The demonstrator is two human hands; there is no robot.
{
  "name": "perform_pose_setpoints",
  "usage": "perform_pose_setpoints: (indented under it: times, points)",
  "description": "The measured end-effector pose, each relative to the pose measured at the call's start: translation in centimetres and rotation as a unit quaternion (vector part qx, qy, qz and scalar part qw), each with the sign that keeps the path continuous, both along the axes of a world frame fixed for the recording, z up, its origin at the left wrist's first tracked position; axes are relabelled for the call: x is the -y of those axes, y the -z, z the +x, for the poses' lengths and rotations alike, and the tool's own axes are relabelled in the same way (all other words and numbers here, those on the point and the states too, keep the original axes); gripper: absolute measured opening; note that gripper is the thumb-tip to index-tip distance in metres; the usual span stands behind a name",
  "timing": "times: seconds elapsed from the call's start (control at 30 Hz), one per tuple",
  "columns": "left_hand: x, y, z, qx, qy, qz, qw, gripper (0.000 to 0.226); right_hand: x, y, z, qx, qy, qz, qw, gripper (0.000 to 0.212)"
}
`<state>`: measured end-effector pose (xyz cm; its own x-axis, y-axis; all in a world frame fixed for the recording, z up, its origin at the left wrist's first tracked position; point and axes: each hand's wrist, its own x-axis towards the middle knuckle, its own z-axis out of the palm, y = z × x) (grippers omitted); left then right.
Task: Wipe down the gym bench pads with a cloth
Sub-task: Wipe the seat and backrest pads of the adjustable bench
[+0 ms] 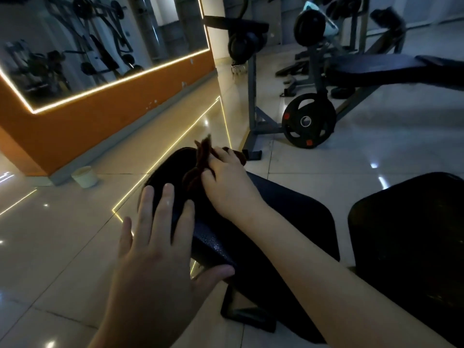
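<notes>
The left hand (155,247) lies flat and spread on the near left part of the long bench pad (288,209). Its fingers are straight and its thumb runs along the pad's near edge. It holds nothing and looks to be bracing the person and steadying the pad. The right hand (226,182) reaches further out. Its fingers are curled round a bunched dark reddish-brown cloth (200,159), which it presses onto the far end of the same pad. A loose corner of the cloth sticks up past the knuckles, so it is gripped as a wad and not laid out flat.

Gripping it that way probably lets the person bear down on the rounded far end, where a flat cloth would slip. Wiping seems to be under way at that far tip. Nothing shows which parts of the dark surface are already clean.

A second pad (406,234) sits just to the right across a narrow gap, with neither hand on it. It probably needs the same wipe.

On the tiled floor to the left stands a small pale cup (84,176) near the orange wall. Further off are a weight plate (308,121) on a rack and another bench (389,71).
</notes>
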<state>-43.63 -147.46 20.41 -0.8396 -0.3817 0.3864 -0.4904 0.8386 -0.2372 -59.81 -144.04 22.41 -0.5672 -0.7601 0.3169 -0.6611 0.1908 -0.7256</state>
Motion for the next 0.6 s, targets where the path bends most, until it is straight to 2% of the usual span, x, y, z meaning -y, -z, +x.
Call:
perform_pose_setpoints:
  times: [0.2, 0.37, 0.47, 0.6]
  points:
    - [-0.2, 0.2, 0.1, -0.009, 0.002, 0.009, 1.0, 0.1, -6.1, 4.6, -3.1, 0.051, 0.089, 0.059, 0.993, 0.044]
    - [-0.5, 0.2, 0.1, -0.019, 0.001, 0.024, 1.0, 0.099, -10.9, 8.8, -4.7, 0.134, 0.253, 0.127, 0.95, 0.04]
    - [-0.4, 0.4, 0.0, -0.03, 0.009, 0.033, 0.999, 0.099, -10.1, 8.0, -3.8, 0.205, 0.271, 0.089, 0.936, 0.049]
    - [-0.3, 0.7, -0.1, -0.049, 0.014, 0.032, 0.998, 0.099, -9.3, 7.5, -3.0, 0.222, 0.294, 0.042, 0.929, 0.07]
